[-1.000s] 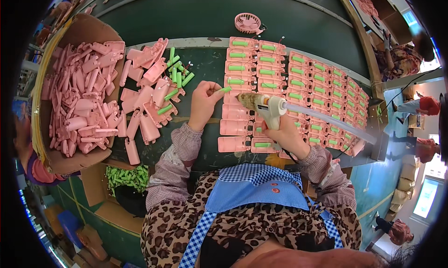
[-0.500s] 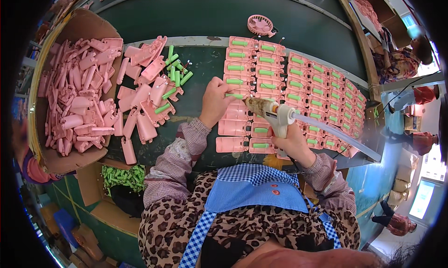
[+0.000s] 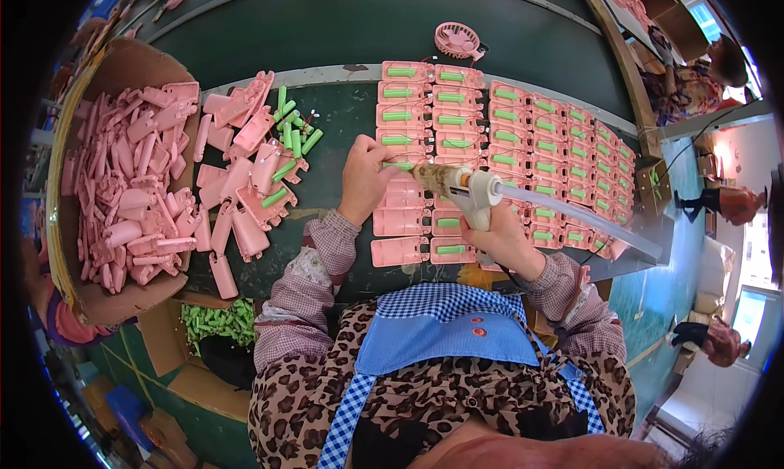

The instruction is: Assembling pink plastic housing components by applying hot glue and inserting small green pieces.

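My right hand [image 3: 505,242] grips a white hot glue gun [image 3: 478,199] with a brown-stained nozzle; a long translucent glue stick [image 3: 572,214] juts from its back. The nozzle tip points left, close to a green battery [image 3: 400,166] in a pink plastic half shell. My left hand [image 3: 363,179] pinches that battery's left end with thumb and fingertips. Rows of pink half shells [image 3: 452,100] spread across the bench, most with a green battery and thin wires inside. Just below my left fingers, a few shells [image 3: 398,221] hold no battery.
A cardboard box [image 3: 106,301] full of pink shells stands at the left, with loose shells [image 3: 237,175] and green batteries [image 3: 294,130] beside it. A small pink fan [image 3: 457,41] lies beyond the rows. Lower left, more batteries [image 3: 220,322] fill a carton. Other people [image 3: 723,199] are at the right.
The view has shifted slightly, so the bench items sit a little further left. My left hand still pinches the battery, and the glue gun stays close beside it.
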A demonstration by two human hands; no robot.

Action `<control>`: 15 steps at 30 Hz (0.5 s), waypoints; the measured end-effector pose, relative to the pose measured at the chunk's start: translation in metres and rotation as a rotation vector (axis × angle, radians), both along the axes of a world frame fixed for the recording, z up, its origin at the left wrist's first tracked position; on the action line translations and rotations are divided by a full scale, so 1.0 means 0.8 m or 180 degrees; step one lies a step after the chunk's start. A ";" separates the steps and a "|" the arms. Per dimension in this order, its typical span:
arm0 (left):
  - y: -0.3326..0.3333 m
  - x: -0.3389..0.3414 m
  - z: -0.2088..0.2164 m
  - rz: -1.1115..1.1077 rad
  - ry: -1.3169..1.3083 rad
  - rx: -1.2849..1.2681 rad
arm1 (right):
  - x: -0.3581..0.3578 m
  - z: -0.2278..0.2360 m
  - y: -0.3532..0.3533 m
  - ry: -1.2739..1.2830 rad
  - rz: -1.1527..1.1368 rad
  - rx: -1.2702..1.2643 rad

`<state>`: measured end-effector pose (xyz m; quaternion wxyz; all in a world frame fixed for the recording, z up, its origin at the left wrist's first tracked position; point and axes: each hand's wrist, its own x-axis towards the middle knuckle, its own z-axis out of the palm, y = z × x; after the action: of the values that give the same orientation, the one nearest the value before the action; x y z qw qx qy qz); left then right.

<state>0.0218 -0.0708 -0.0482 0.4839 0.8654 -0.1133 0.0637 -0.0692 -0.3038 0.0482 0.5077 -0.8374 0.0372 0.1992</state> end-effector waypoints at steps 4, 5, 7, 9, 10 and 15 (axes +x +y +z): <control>-0.011 0.009 0.002 -0.0133 -0.0113 -0.0010 | 0.002 -0.001 -0.007 -0.0420 -0.0001 0.0366; -0.014 0.012 0.001 -0.0211 -0.0206 0.0020 | 0.005 0.003 -0.013 -0.0522 -0.0064 0.0486; -0.007 0.015 -0.011 -0.0214 -0.0358 -0.0083 | 0.023 0.038 -0.023 0.0192 0.0114 0.0047; -0.005 0.015 -0.011 -0.0131 -0.0203 -0.0125 | 0.034 0.032 -0.061 -0.0681 0.0232 0.0362; -0.003 0.017 -0.018 -0.0157 -0.0098 -0.0340 | 0.038 0.037 -0.087 -0.1040 0.0078 0.0487; 0.013 0.013 -0.024 0.0076 0.0244 -0.0360 | 0.022 0.151 -0.223 -0.0732 -0.0400 -0.0539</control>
<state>0.0321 -0.0607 -0.0671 0.5353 0.8397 -0.0806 0.0426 -0.0518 -0.4825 0.1690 0.4476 -0.8905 0.0477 0.0659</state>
